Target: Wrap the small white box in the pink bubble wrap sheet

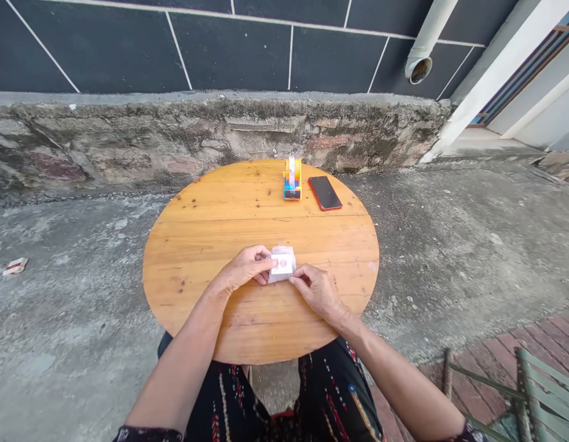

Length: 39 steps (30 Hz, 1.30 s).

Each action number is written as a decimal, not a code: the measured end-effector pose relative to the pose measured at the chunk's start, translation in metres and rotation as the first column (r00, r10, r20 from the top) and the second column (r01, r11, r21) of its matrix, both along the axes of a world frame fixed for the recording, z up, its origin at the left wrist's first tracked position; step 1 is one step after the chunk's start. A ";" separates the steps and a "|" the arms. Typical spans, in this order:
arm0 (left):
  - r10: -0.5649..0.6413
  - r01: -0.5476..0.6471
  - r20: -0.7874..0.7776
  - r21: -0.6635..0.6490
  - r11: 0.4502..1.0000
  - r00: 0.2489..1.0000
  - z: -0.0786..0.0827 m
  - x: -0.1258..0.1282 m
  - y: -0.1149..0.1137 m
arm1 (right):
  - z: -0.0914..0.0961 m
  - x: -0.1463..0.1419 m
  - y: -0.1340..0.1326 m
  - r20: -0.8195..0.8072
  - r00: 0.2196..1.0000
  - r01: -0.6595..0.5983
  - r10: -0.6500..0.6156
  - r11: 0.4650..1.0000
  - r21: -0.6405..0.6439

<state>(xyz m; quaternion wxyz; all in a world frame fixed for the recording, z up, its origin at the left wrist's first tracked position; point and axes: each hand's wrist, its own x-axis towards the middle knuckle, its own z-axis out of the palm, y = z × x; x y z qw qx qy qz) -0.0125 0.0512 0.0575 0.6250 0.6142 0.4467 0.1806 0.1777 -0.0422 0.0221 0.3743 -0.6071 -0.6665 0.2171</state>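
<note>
A small white card with a reddish print (284,264) lies on or inside a translucent plastic sleeve (281,250), over the front half of the round wooden table. From the left, my left hand (250,265) grips the edge of the sleeve and card, thumb on top and fingers beneath. My right hand (315,288) pinches the lower right corner of the sleeve between thumb and forefinger. Whether the card is fully inside the plastic is too small to tell.
On the round wooden table (196,245), a yellow and blue tape dispenser (292,179) stands at the far edge, beside a red-edged phone (325,193). A stone wall base (174,141) runs behind. At the lower right is a green slatted chair (549,393).
</note>
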 end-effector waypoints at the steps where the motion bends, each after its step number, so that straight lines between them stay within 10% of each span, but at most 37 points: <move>1: 0.020 -0.020 0.004 0.009 1.000 1.000 -0.001 0.000 -0.002 | 0.000 -0.001 0.000 0.009 1.000 0.004 -0.004 1.000 0.003; 21: 0.006 -0.020 0.054 0.263 0.965 0.999 -0.018 -0.011 -0.036 | 0.008 0.013 0.010 -0.095 0.976 -0.205 0.194 0.971 -0.121; 39: 0.114 -0.132 0.081 0.271 0.953 0.990 -0.019 0.001 -0.056 | 0.013 -0.009 -0.010 -0.013 0.995 -0.098 0.097 0.989 -0.111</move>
